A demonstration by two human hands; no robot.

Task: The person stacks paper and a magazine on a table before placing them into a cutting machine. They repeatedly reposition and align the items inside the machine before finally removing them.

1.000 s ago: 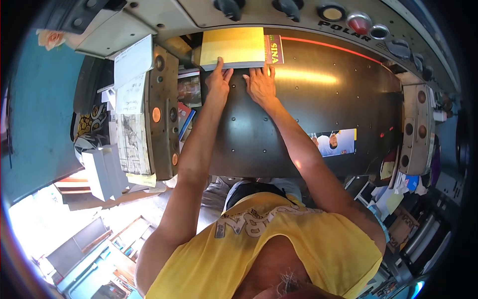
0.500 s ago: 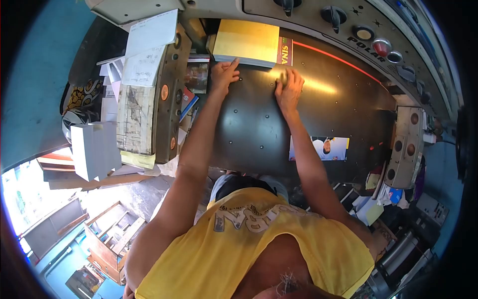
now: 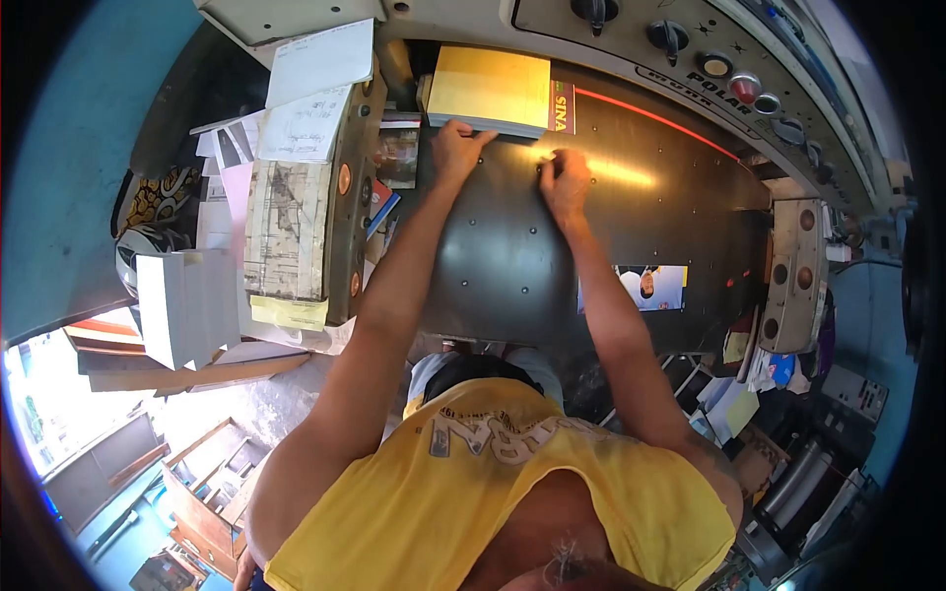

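A thick stack of sheets (image 3: 490,87) with a yellowish top lies at the back of the dark metal machine table (image 3: 503,256). My left hand (image 3: 461,153) is at the stack's front left edge, fingers apart and the tips against or very near the sheets. Just in front of the stack's right end, my right hand (image 3: 567,185) hovers over or rests on the table. Its fingers are curled in toward the thumb, and whatever they may hold is hidden. A dark red printed cover marked "SINA" (image 3: 562,108) sticks out at the stack's right side.
A printed sheet with a person's picture (image 3: 650,288) lies by my right forearm. Left stands a metal side block (image 3: 340,197) with papers (image 3: 305,123) on it. White paper blocks (image 3: 182,305) are further left. The control panel (image 3: 690,59) marked POLAR spans the back.
My right hand's fingers have gone from spread to curled. My left hand has moved slightly right along the stack's front edge. The whole view has shifted a little.
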